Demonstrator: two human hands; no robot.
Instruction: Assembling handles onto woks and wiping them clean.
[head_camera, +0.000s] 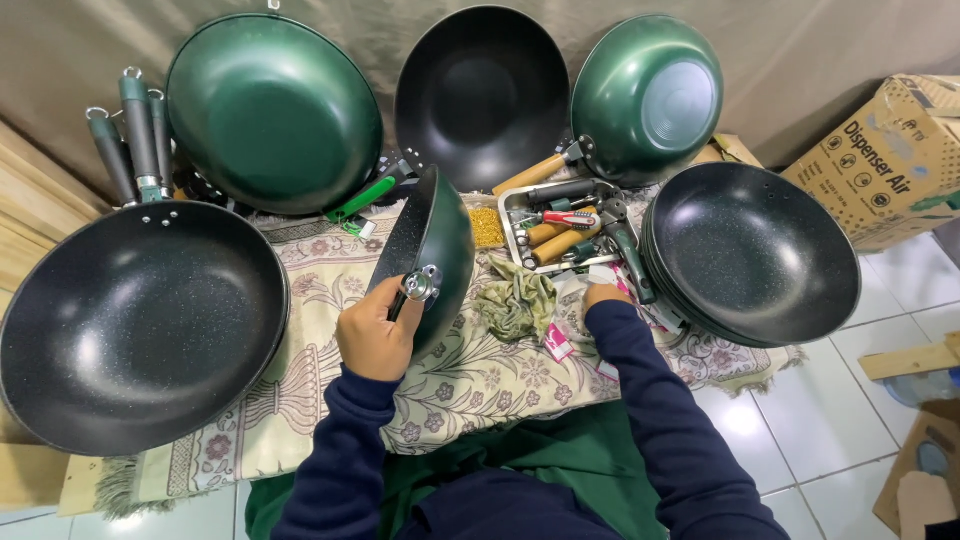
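My left hand (375, 335) grips the rim of a green wok (432, 250) with a dark speckled inside, held on edge over a patterned cloth (470, 375). A metal handle bracket (420, 284) on the wok's rim sticks out just above my fingers. My right hand (603, 295) reaches toward small items lying beside a metal tray (515, 205) of tools and wooden handles; its fingers are mostly hidden. A crumpled green rag (518, 302) lies between my hands.
Several woks surround me: a big dark one (140, 320) at left, a green one (272, 110), a black one (482, 90) and a green one (648, 95) leaning at the back, stacked dark ones (750, 255) at right. A cardboard box (890, 160) stands far right on the tiled floor.
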